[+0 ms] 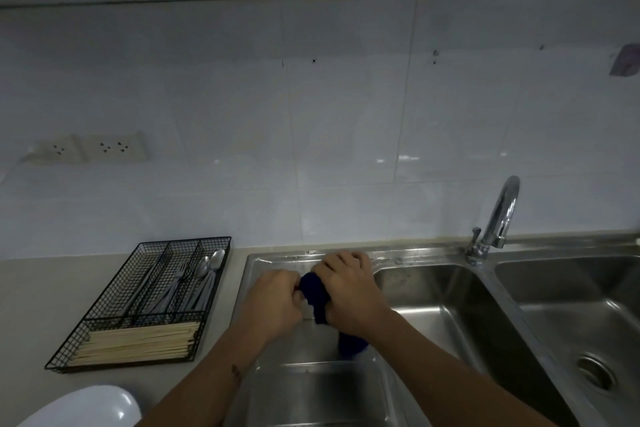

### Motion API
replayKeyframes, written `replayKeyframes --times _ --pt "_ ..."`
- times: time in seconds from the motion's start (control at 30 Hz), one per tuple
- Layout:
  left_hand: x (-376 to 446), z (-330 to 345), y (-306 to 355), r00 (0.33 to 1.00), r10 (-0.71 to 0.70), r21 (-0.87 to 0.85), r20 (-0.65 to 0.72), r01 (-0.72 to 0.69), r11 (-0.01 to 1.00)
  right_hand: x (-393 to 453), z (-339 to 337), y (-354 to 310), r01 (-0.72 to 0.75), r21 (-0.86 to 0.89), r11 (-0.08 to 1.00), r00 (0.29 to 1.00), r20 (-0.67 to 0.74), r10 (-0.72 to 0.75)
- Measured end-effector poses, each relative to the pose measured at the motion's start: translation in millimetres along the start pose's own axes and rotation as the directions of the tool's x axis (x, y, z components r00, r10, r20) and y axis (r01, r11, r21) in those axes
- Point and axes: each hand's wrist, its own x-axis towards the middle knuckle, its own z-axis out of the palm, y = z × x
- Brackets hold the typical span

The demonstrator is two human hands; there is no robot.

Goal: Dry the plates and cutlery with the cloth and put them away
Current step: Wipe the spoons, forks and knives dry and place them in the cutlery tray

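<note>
While both fists hover over the sink's drainboard (277, 350): left hand (277, 302), fingers curled tight, held item hidden; right hand (349, 291), clenched round dark blue cloth (317, 298). Cutlery tray (138, 305) on counter left; white plate (86, 407) near edge.

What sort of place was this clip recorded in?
Most likely a home kitchen counter. A stainless double sink with a curved tap is set against a white tiled wall, and a black wire cutlery tray holding spoons, forks and chopsticks sits on the counter beside it.
</note>
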Motion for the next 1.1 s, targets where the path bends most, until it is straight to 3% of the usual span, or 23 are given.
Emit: replayKeyframes --times 0.17,0.37,0.57,0.63,0.67,0.73,0.8,0.87,0.93,1.1 --pt "-3 -1 -18 0.993 0.037 0.077 -0.110 -0.029 0.997 10 7 1 -0.038 -0.023 0.999 0.999 0.025 0.038" --pt "-18 9 -48 0.959 0.229 0.281 -0.168 -0.177 0.943 16 11 -3 -0.105 -0.020 0.994 0.982 0.158 0.107" --pt "-19 -2 -77 0.952 0.237 0.196 -0.195 -0.199 0.960 30 3 -6 -0.271 0.059 0.961 0.941 0.225 0.252" --pt "-22 -7 -87 0.963 0.196 0.125 -0.183 -0.175 0.977 32 0 -6 -0.386 0.188 0.903 0.915 0.199 0.350" --pt "-23 -8 -93 0.968 0.172 0.076 -0.184 -0.160 0.984 34 0 -7 -0.479 0.334 0.812 0.878 0.191 0.439" --pt "-24 -11 -101 0.972 0.092 -0.049 -0.218 -0.105 0.993 37 -2 -12 -0.627 0.637 0.449 0.738 0.301 0.604" --pt "-22 -12 -104 0.969 0.004 -0.174 -0.248 -0.049 0.984 42 -1 -18 -0.619 0.785 0.040 0.644 0.477 0.598" --pt "-19 -14 -98 0.967 -0.064 -0.270 -0.247 -0.006 0.963 47 0 -34 -0.555 0.794 -0.249 0.620 0.594 0.513" --pt "-15 -15 -88 0.971 -0.106 -0.358 -0.213 0.023 0.933 54 -4 -58 -0.536 0.759 -0.370 0.624 0.651 0.432" --pt "-11 -15 -81 0.957 -0.193 -0.495 -0.219 0.061 0.867 68 3 -91 -0.497 0.743 -0.448 0.624 0.665 0.410"
